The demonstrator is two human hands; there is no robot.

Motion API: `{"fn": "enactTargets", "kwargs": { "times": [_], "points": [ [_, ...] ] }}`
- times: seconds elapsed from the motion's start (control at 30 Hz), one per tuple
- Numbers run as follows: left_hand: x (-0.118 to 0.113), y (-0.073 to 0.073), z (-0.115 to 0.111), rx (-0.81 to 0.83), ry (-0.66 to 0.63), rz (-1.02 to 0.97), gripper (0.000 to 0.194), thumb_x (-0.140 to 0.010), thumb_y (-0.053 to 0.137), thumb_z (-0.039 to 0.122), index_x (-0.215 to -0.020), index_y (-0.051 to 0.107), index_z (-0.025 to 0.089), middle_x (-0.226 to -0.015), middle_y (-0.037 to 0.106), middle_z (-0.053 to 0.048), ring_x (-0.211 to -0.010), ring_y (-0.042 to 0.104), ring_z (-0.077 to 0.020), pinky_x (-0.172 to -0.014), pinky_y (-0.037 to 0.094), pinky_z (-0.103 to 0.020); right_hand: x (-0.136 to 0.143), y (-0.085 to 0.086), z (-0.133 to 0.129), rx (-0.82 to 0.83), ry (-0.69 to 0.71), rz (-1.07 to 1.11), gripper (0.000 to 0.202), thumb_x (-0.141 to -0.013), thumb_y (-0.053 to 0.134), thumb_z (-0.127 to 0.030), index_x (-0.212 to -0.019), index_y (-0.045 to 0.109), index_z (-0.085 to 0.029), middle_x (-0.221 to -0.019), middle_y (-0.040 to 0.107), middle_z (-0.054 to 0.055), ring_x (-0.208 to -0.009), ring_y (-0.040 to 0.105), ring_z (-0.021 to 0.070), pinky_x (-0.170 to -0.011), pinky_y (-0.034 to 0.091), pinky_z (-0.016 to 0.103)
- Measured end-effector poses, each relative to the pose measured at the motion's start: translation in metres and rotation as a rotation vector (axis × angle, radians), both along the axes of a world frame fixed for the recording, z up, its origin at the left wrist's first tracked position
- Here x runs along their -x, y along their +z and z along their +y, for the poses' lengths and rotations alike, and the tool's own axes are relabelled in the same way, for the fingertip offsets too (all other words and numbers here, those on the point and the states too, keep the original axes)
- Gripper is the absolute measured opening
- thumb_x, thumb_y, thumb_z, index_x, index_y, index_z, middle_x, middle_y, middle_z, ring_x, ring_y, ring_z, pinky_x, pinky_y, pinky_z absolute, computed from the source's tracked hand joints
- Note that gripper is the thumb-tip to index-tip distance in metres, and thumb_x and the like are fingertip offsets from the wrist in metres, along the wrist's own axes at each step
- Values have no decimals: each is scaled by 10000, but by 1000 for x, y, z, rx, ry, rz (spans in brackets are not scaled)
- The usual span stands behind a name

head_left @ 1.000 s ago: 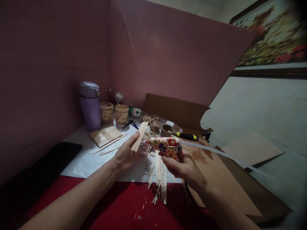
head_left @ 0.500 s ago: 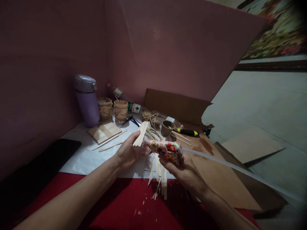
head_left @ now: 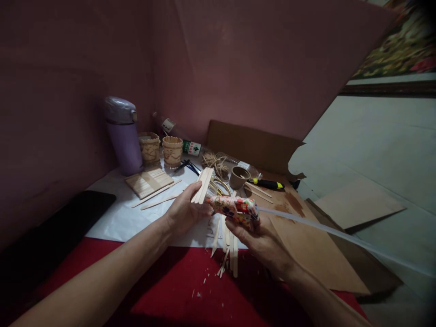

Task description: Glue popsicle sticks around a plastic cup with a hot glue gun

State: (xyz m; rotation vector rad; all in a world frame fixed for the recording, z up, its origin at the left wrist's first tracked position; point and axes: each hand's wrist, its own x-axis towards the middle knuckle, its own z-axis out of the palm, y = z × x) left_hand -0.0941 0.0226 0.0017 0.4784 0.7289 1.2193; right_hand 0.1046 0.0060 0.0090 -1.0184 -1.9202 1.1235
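Several flat craft sticks (head_left: 203, 185) are gripped by the L hand (head_left: 184, 211), approx. ctr of frame. A floral-print hot-glue gun (head_left: 231, 208) is gripped in the R hand (head_left: 260, 236), nozzle pointed at the sticks; contact can't be told. A translucent glue stick (head_left: 313, 223) is seated in its rear, extended twd. lower right. A purple tumbler (head_left: 125, 147) is seen at ctr-left.

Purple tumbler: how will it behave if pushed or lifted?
The purple tumbler is tall and narrow, so a high push may tip it. Its sides look smooth, perhaps slippery. Opaque walls hide any contents, so weight is unclear.
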Motion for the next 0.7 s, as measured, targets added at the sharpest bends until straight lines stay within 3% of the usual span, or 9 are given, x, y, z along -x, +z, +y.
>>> {"fn": "enactTargets", "kwargs": {
  "times": [0.23, 0.7],
  "points": [
    [-2, 4, -2, 42, -1, 89, 306, -925, 431, 346, -935, 647, 130, -618, 642, -63, -544, 617, -182, -640, 523, -315, 0, 2, 1, -21, 2, 8, 290, -870, 638, -410, -1108, 700, -257, -1071, 715, 32, -982, 642, 213, -883, 505, 348],
    [-5, 7, -4, 16, 12, 96, 299, -927, 431, 342, -890, 641, 133, -655, 655, -53, -520, 587, -151, -646, 508, -294, 0, 3, 1, -15, -4, -30, 269, -873, 625, -434, -1045, 713, -246, -1004, 716, 27, -909, 639, 206, -829, 510, 339]
  ]
}}
